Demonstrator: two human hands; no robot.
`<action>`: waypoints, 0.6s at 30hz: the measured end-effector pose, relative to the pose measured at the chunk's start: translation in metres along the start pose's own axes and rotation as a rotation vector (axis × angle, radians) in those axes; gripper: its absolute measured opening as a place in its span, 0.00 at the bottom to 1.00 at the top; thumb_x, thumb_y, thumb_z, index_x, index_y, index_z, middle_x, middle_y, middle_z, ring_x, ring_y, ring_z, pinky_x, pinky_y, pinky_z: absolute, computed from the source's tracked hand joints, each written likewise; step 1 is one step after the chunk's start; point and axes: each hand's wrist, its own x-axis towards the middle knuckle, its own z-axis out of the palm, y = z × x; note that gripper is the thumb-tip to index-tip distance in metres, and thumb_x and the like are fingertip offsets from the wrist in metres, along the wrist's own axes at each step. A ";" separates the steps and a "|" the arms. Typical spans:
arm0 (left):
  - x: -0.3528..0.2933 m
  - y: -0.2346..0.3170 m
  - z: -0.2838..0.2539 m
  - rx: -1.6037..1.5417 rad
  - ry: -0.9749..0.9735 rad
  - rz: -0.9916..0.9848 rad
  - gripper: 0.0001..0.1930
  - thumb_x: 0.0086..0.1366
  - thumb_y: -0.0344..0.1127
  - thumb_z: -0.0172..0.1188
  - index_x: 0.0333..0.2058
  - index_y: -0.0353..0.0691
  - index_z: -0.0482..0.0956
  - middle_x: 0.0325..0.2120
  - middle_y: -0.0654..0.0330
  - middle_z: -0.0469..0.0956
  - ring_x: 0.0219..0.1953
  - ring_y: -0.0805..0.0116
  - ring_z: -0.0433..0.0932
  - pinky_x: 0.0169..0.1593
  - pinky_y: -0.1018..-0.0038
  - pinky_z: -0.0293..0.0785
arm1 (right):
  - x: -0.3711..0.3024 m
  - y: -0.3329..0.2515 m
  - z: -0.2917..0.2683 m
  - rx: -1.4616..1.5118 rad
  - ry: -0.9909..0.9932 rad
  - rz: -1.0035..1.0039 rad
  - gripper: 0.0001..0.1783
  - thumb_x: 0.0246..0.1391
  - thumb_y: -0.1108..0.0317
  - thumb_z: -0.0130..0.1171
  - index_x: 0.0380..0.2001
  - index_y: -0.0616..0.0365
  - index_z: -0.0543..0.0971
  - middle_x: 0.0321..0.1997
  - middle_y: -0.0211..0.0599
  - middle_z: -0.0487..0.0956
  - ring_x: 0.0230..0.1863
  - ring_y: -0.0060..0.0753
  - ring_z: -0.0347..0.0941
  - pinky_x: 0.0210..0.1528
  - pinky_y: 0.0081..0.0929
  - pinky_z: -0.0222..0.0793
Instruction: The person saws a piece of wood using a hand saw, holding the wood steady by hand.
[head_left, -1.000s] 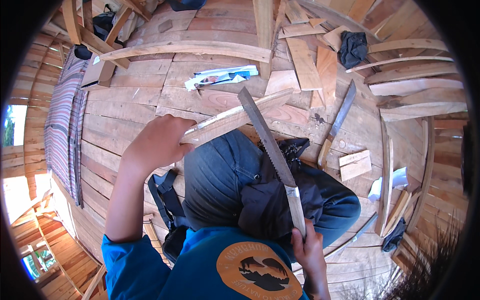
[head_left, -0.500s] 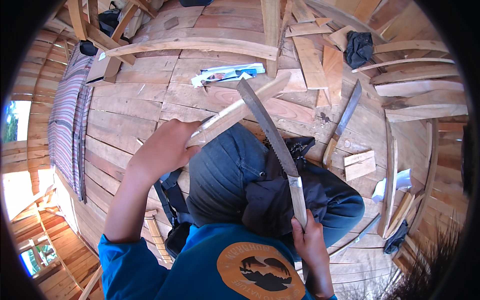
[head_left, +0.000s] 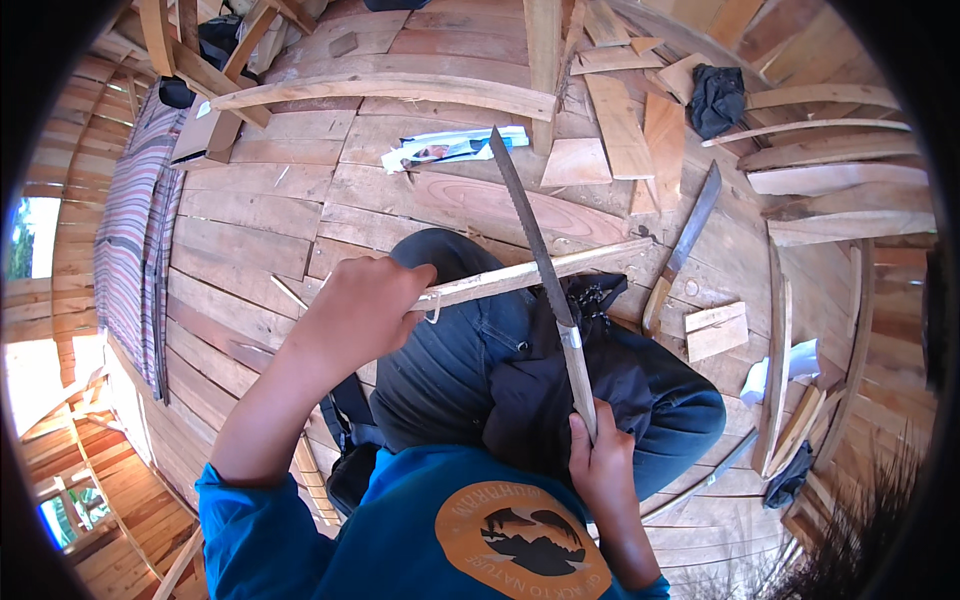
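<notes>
A handsaw (head_left: pixel 527 215), a long knife (head_left: pixel 694 222) and wood offcuts (head_left: pixel 717 338) mark a plank-floored woodworking room (head_left: pixel 245 245).

The saw (head_left: pixel 531 220) is dull grey-brown along the blade, with a silver collar and a pale wooden handle (head_left: pixel 580 390); the stick (head_left: pixel 480 288) is cream to light tan. The shirt (head_left: pixel 370 535) is bright blue, its round orange badge (head_left: pixel 465 525) carrying a dark silhouette. The trousers (head_left: pixel 425 375) are faded navy, the lap cloth (head_left: pixel 530 410) black. Pinkish-brown and greyish planks make up the floor (head_left: pixel 240 240), and one board (head_left: pixel 520 207) shows reddish curved grain. The knife (head_left: pixel 685 245) has a grey blade and light-brown grip. The packet (head_left: pixel 455 147) is white and blue, the box (head_left: pixel 205 140) plain brown, the bag (head_left: pixel 717 100) black. The blanket (head_left: pixel 135 240) is striped, seemingly in muted red, grey and white, though the rim distorts it.
</notes>
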 end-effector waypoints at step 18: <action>0.008 -0.001 0.001 -0.046 -0.015 -0.023 0.19 0.53 0.33 0.67 0.44 0.35 0.78 0.29 0.46 0.81 0.34 0.50 0.82 0.40 0.62 0.79 | -0.004 -0.013 -0.044 0.067 0.035 0.071 0.12 0.62 0.69 0.54 0.46 0.63 0.72 0.23 0.52 0.77 0.25 0.55 0.79 0.23 0.35 0.71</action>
